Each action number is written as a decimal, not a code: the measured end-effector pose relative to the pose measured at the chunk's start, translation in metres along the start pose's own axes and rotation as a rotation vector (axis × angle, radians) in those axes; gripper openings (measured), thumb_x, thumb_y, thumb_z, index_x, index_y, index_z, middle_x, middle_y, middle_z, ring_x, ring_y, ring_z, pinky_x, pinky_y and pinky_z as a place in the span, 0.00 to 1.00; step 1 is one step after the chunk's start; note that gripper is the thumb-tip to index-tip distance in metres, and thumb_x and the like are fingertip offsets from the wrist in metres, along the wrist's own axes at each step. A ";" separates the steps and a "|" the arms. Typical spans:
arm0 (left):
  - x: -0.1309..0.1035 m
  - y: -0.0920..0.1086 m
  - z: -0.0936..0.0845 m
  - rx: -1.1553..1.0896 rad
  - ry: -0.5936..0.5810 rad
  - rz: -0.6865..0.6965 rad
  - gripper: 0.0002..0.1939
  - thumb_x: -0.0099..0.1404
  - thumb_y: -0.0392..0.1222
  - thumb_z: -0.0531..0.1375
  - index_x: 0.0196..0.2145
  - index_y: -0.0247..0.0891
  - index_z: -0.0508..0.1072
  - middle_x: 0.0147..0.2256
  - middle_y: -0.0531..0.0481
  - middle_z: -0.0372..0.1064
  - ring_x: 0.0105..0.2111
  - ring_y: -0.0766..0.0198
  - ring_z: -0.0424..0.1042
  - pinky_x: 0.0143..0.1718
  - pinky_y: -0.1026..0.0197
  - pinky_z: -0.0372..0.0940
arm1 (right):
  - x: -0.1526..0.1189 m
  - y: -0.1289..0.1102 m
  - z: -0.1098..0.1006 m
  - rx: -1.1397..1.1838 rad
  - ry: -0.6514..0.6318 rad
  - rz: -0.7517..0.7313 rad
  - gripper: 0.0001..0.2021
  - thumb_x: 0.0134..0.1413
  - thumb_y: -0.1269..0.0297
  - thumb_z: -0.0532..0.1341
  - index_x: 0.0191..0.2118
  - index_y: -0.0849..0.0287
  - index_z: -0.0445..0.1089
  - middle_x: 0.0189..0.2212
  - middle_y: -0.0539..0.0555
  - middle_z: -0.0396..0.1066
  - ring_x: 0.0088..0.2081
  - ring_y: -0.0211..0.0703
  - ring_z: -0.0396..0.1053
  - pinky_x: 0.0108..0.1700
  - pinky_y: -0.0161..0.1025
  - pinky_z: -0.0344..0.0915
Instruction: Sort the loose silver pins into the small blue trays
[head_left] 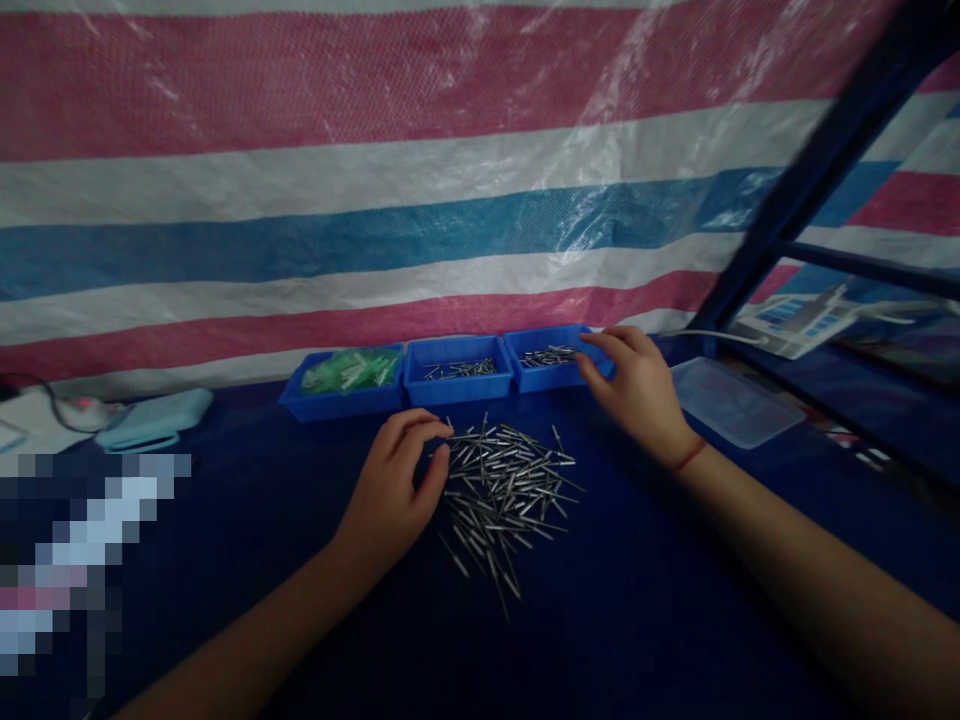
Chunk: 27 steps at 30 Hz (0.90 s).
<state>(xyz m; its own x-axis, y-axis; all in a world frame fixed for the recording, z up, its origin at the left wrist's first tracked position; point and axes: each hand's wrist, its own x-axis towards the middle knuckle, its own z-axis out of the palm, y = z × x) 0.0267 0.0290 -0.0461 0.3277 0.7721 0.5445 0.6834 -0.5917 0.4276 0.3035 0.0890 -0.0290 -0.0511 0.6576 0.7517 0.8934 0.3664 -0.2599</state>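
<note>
A loose pile of thin metal pins (510, 480) lies on the dark blue table (600, 620). At the pile's left edge is my left hand (401, 475), its thumb and fingers curved with a gap between them; a pin end shows near the fingertips, and whether it is held is unclear. My right hand (637, 385) is at the right blue bin (551, 375), thumb and fingers apart over its right side, nothing seen between them. That bin and the middle blue bin (459, 390) both contain metal pins. The left blue bin (341, 402) contains green and clear plastic pieces.
A clear plastic lid or tray (739, 402) lies right of my right hand. At the far left are a light blue case (155, 418) and a cable. A dark metal frame (802, 170) slants up at the right. Striped sheeting (375, 230) hangs behind the bins.
</note>
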 end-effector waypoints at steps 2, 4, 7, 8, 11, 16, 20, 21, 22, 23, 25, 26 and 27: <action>0.004 -0.010 0.001 0.038 -0.027 -0.004 0.08 0.65 0.34 0.50 0.38 0.39 0.68 0.40 0.47 0.64 0.42 0.59 0.66 0.46 0.52 0.61 | -0.003 0.002 0.002 -0.012 -0.032 -0.007 0.13 0.54 0.64 0.57 0.43 0.62 0.70 0.39 0.62 0.67 0.39 0.52 0.67 0.44 0.51 0.65; 0.007 -0.019 0.001 0.081 -0.075 -0.027 0.08 0.65 0.35 0.51 0.38 0.38 0.70 0.40 0.47 0.65 0.42 0.58 0.66 0.45 0.52 0.61 | -0.009 -0.004 0.001 0.032 -0.068 -0.006 0.13 0.54 0.64 0.56 0.43 0.62 0.70 0.40 0.61 0.67 0.40 0.51 0.67 0.43 0.50 0.66; 0.008 -0.027 0.001 0.126 -0.192 -0.063 0.08 0.64 0.39 0.54 0.39 0.38 0.72 0.40 0.47 0.66 0.41 0.57 0.67 0.45 0.51 0.61 | -0.018 -0.022 -0.001 0.135 -0.138 -0.040 0.12 0.54 0.66 0.55 0.43 0.62 0.69 0.41 0.60 0.67 0.43 0.50 0.67 0.46 0.49 0.65; 0.008 -0.027 0.001 0.138 -0.225 -0.069 0.08 0.63 0.40 0.55 0.38 0.38 0.72 0.40 0.47 0.66 0.41 0.57 0.67 0.45 0.51 0.61 | -0.021 -0.028 -0.001 0.172 -0.171 -0.057 0.11 0.55 0.66 0.55 0.43 0.62 0.69 0.41 0.60 0.67 0.44 0.50 0.66 0.47 0.49 0.64; 0.006 -0.026 0.002 0.197 -0.273 -0.056 0.08 0.62 0.41 0.55 0.38 0.38 0.72 0.41 0.46 0.67 0.40 0.56 0.67 0.44 0.51 0.61 | -0.030 -0.046 -0.002 0.279 -0.292 -0.091 0.11 0.55 0.67 0.55 0.43 0.62 0.69 0.41 0.59 0.66 0.44 0.47 0.66 0.49 0.47 0.64; 0.003 -0.024 0.003 0.287 -0.296 -0.029 0.08 0.65 0.36 0.51 0.37 0.36 0.70 0.41 0.46 0.67 0.40 0.57 0.66 0.42 0.53 0.60 | -0.043 -0.063 -0.003 0.376 -0.508 -0.200 0.10 0.55 0.68 0.55 0.43 0.60 0.69 0.40 0.57 0.68 0.42 0.45 0.67 0.46 0.46 0.65; 0.002 -0.025 0.004 0.278 -0.261 -0.070 0.10 0.67 0.36 0.48 0.37 0.36 0.68 0.38 0.46 0.66 0.38 0.57 0.66 0.40 0.54 0.60 | -0.047 -0.067 -0.002 0.395 -0.565 -0.244 0.10 0.56 0.68 0.55 0.41 0.60 0.70 0.40 0.56 0.70 0.42 0.45 0.66 0.45 0.47 0.64; 0.002 -0.023 0.003 0.262 -0.248 -0.086 0.10 0.67 0.37 0.47 0.37 0.36 0.68 0.38 0.46 0.66 0.38 0.57 0.66 0.40 0.53 0.60 | -0.047 -0.068 -0.002 0.403 -0.568 -0.240 0.09 0.56 0.68 0.55 0.41 0.60 0.70 0.39 0.56 0.70 0.42 0.45 0.67 0.45 0.47 0.64; 0.001 -0.021 0.003 0.230 -0.225 -0.101 0.10 0.68 0.37 0.47 0.36 0.36 0.67 0.37 0.46 0.66 0.38 0.57 0.66 0.40 0.53 0.60 | -0.048 -0.069 -0.002 0.414 -0.568 -0.234 0.09 0.56 0.68 0.55 0.41 0.60 0.70 0.39 0.56 0.70 0.42 0.45 0.67 0.45 0.47 0.64; 0.001 -0.018 0.003 0.179 -0.194 -0.119 0.09 0.68 0.37 0.47 0.36 0.36 0.67 0.36 0.47 0.66 0.38 0.58 0.66 0.41 0.53 0.60 | -0.048 -0.070 -0.003 0.429 -0.563 -0.224 0.09 0.56 0.68 0.55 0.41 0.60 0.70 0.39 0.56 0.70 0.42 0.45 0.67 0.45 0.47 0.64; -0.001 -0.009 0.003 0.025 -0.122 -0.171 0.08 0.68 0.37 0.48 0.36 0.36 0.66 0.36 0.47 0.65 0.37 0.59 0.65 0.41 0.55 0.60 | -0.049 -0.073 -0.004 0.479 -0.550 -0.189 0.10 0.55 0.68 0.56 0.42 0.59 0.70 0.39 0.55 0.71 0.42 0.44 0.67 0.45 0.47 0.64; -0.003 -0.003 0.003 -0.066 -0.094 -0.206 0.08 0.68 0.38 0.48 0.36 0.37 0.65 0.35 0.48 0.65 0.37 0.61 0.65 0.40 0.57 0.60 | -0.049 -0.075 -0.005 0.515 -0.543 -0.167 0.11 0.55 0.68 0.56 0.44 0.58 0.69 0.40 0.55 0.71 0.42 0.44 0.67 0.45 0.46 0.65; -0.004 0.003 0.004 -0.150 -0.080 -0.242 0.08 0.68 0.38 0.48 0.36 0.37 0.65 0.35 0.49 0.65 0.35 0.62 0.65 0.38 0.58 0.61 | -0.050 -0.077 -0.006 0.558 -0.535 -0.143 0.12 0.55 0.68 0.57 0.45 0.58 0.69 0.40 0.55 0.71 0.42 0.43 0.68 0.45 0.45 0.65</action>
<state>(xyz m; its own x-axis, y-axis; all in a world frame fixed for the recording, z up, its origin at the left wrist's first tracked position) 0.0296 0.0249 -0.0500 0.2214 0.9071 0.3580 0.6456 -0.4115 0.6433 0.2399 0.0240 -0.0424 -0.4832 0.7551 0.4431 0.5134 0.6544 -0.5552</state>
